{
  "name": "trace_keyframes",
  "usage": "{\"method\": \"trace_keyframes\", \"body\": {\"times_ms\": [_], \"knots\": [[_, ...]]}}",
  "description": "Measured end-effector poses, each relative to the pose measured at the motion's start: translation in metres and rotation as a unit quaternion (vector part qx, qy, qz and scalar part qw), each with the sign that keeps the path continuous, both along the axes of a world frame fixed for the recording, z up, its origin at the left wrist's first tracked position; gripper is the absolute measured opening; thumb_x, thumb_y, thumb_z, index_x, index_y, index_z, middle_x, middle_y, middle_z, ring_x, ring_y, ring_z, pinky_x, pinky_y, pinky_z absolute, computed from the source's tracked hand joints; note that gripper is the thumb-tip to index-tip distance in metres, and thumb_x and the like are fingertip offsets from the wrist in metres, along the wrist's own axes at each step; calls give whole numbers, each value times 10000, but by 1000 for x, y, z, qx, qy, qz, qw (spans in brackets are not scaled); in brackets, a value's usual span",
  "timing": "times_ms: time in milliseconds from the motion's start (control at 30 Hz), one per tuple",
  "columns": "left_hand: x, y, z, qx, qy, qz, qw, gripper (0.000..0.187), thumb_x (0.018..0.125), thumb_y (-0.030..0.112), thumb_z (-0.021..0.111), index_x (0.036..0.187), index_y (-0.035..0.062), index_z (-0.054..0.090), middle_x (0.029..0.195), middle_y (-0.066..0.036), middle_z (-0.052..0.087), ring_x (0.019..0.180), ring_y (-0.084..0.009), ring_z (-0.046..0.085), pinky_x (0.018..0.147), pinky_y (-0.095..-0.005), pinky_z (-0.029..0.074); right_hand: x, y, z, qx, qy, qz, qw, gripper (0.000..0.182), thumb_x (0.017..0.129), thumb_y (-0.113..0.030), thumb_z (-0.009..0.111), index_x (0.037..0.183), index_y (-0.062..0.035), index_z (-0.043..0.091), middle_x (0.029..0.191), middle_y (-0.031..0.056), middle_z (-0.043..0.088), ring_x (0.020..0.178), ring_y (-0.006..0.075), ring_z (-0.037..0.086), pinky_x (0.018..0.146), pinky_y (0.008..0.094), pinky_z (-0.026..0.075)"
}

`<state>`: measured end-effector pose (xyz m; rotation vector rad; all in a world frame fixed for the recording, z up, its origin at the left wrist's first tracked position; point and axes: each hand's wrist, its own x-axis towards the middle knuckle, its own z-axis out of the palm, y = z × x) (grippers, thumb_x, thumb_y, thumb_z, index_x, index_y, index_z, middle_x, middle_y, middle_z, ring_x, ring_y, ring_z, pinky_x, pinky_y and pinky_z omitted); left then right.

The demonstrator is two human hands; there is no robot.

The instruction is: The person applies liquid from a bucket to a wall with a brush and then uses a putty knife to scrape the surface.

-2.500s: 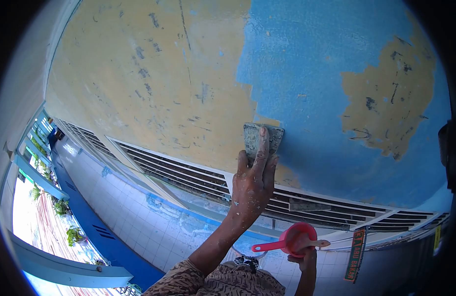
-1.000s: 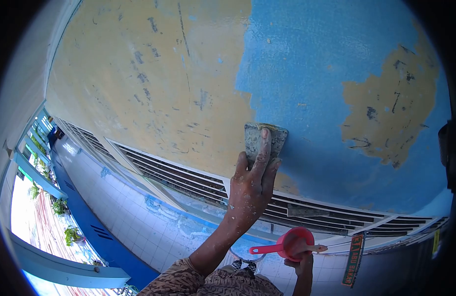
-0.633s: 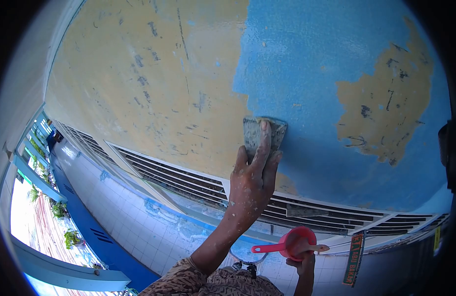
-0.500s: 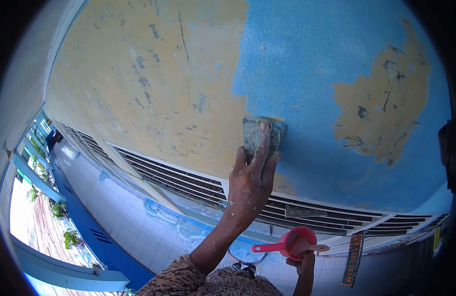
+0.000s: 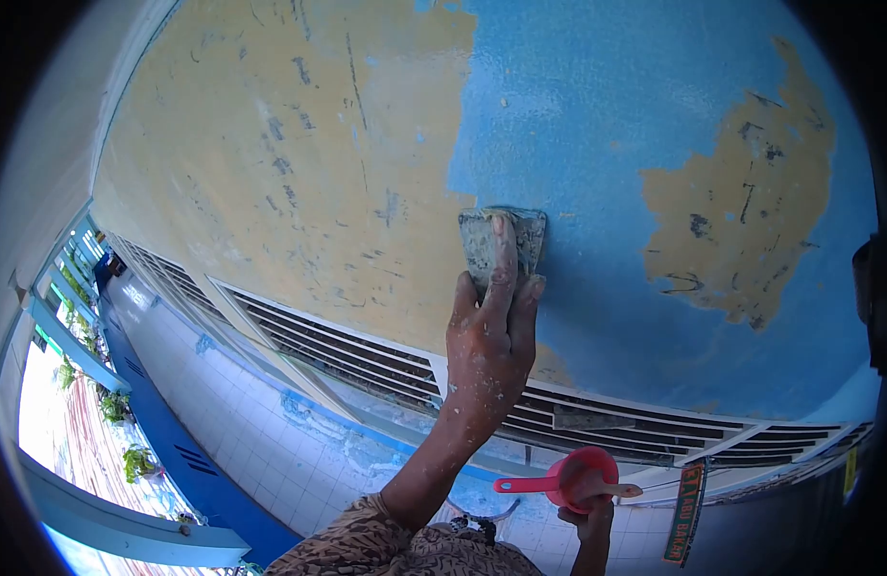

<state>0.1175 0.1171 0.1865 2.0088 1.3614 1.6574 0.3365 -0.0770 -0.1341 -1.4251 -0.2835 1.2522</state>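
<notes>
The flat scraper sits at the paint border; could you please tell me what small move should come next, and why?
I would probably nudge the scraper upward in the view, since its wide edge lies at the ragged border with the tan surface and blue paint remains just ahead.

Beneath me is a floor (image 5: 261,437) of pale square tiles, running off to the far left, with patchy blue stains (image 5: 304,411) on it.
</notes>
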Motion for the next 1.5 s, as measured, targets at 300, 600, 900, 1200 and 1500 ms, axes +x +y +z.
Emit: {"method": "trace_keyframes", "body": {"times_ms": [300,600,900,1200,1500], "knots": [[-9,-1,-23,-14,24,10,1000,574,953,59,632,1495,26,448,888,-177,594,784,-239,653,669,-403,542,-2,5,4,-4,33,-49,998,701,833,-395,612,1355,45,450,1137,212,625,813,372,727,496,411,664],[-17,6,-24,43,27,25,998,548,970,108,643,1485,40,469,847,-141,552,673,-188,544,613,-370,492,1,8,-5,1,42,-29,999,616,796,-284,585,1306,49,492,1134,209,623,793,361,727,497,406,663],[-21,10,-23,85,59,32,994,540,972,106,634,1482,35,470,899,-198,609,796,-244,650,690,-398,535,-6,11,-3,17,58,-37,998,588,797,-249,596,1287,58,491,1118,208,615,774,374,722,496,413,656],[-31,11,-3,51,63,36,996,536,963,119,649,1465,23,487,798,-150,562,674,-206,573,593,-385,486,-3,8,-14,32,44,-19,998,633,831,-357,611,1308,39,481,1125,207,611,805,371,719,507,419,656],[-38,13,-7,55,80,12,995,591,1005,187,590,1551,179,363,869,-229,517,677,-381,607,579,-495,507,-5,7,-18,27,40,-26,999,646,833,-361,609,1329,32,474,1137,195,611,813,358,718,517,428,659]]}}
